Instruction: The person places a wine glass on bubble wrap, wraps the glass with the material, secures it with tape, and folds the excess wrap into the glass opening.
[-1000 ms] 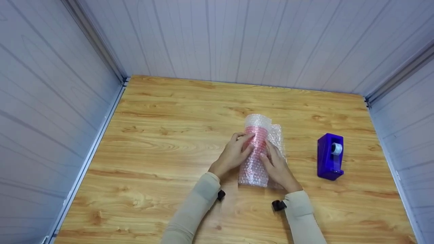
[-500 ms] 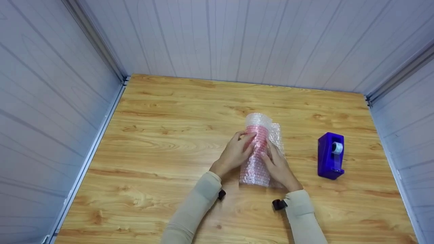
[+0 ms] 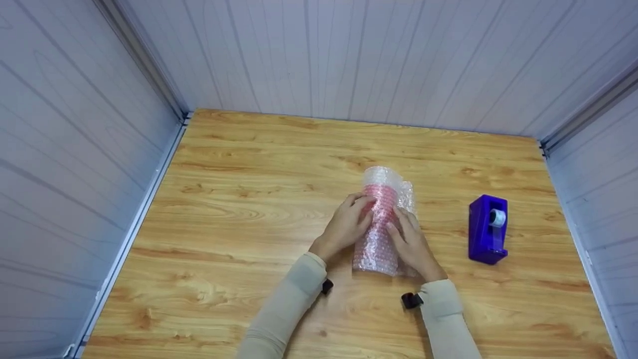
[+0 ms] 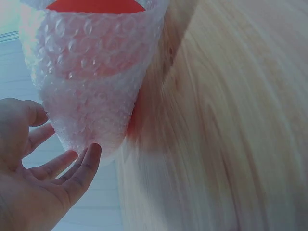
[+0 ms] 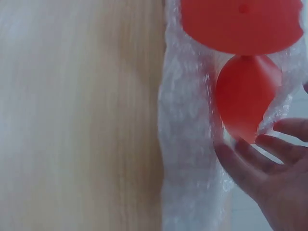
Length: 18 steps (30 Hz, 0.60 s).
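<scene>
A red object (image 5: 248,96) with a round end lies inside a roll of clear bubble wrap (image 3: 376,257), which looks pinkish over it. My left hand (image 3: 345,223) curves its fingers against the roll's left side, thumb on top. From the right, my right hand (image 3: 412,244) holds the other side, fingertips on the wrap near the pink part. A flatter flap of bubble wrap (image 3: 407,197) shows along the roll's right side, partly hidden by my right hand. In the left wrist view, the fingertips (image 4: 92,153) sit right at the edge of the wrap.
To the right on the wooden table (image 3: 224,209) stands a purple tape dispenser (image 3: 481,234) with a roll of tape (image 3: 497,218) in it. Pale panelled walls rise at the left, back and right edges of the table.
The roll has turned very slightly to the right, and a little less of the flap shows. Both hands keep their hold on its sides.
</scene>
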Available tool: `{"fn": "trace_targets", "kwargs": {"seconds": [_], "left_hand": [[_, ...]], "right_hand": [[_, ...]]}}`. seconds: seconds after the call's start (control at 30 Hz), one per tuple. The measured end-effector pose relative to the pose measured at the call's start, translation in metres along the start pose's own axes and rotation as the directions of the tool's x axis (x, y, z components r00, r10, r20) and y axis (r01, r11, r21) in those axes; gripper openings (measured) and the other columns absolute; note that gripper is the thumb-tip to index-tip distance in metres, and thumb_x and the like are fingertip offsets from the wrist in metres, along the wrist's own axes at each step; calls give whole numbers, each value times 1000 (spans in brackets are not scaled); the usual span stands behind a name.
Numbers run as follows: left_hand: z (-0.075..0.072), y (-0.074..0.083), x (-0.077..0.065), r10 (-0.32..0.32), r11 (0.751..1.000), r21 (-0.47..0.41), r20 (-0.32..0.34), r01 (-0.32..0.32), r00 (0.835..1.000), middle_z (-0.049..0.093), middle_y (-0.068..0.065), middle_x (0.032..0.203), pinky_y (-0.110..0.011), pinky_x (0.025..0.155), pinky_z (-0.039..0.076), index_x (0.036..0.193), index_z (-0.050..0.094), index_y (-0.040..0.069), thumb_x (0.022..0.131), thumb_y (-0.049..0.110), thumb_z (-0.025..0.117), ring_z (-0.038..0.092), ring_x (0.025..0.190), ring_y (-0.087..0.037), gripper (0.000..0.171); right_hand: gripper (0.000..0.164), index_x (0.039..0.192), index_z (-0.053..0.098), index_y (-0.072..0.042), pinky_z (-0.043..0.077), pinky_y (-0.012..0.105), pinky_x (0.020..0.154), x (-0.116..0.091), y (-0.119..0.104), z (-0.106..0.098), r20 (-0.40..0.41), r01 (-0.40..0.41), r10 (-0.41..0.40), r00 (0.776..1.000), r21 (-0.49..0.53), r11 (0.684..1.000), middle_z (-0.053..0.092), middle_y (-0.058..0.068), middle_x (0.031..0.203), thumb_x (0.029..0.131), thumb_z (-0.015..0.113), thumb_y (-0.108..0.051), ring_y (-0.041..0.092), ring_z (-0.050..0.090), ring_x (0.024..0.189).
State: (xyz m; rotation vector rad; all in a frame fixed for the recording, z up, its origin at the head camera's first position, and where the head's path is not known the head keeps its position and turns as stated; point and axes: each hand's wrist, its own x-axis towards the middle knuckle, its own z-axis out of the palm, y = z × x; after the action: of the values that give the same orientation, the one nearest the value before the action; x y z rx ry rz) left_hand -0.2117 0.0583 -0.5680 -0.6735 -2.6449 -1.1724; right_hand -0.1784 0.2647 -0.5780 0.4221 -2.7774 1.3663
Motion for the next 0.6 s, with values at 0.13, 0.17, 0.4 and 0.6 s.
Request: {"fn": "trace_targets", "kwargs": {"seconds": [0.13, 0.17, 0.4, 0.6], "left_hand": [[1, 0, 0, 17, 1000, 4, -17, -17, 1000, 55, -18, 135, -31, 106, 42, 132, 62, 7, 99, 16, 62, 53, 126, -26, 34], [1, 0, 0, 21, 1000, 7, -19, -21, 1000, 55, -18, 135, -31, 106, 42, 132, 62, 7, 99, 16, 62, 53, 126, -26, 34], [0, 1, 1, 21, 1000, 14, -28, -20, 999, 56, -18, 135, -33, 108, 41, 130, 64, 7, 98, 14, 64, 54, 125, -28, 33], [-1, 2, 2, 15, 1000, 17, -23, -14, 1000, 56, -17, 138, -35, 109, 39, 132, 65, 10, 98, 16, 63, 53, 127, -29, 34]], "right_hand": [[47, 142, 49, 7, 31, 57, 110, 2, 0, -1, -66, 79, -81, 994, -37, 996, 38, 28, 146, 102, 57, -17, 42, 32, 137], [45, 140, 51, 9, 30, 57, 110, 3, 1, -1, -79, 91, -95, 992, -46, 995, 39, 28, 145, 102, 58, -15, 42, 30, 137], [46, 142, 50, 8, 34, 52, 111, 5, 0, -3, -42, 53, -54, 998, -28, 998, 52, 24, 138, 104, 55, -18, 39, 45, 131], [52, 152, 40, -3, 42, 47, 106, 4, -1, -4, -7, 40, -40, 999, 39, 998, 52, 22, 142, 105, 53, -21, 36, 52, 127]]}}
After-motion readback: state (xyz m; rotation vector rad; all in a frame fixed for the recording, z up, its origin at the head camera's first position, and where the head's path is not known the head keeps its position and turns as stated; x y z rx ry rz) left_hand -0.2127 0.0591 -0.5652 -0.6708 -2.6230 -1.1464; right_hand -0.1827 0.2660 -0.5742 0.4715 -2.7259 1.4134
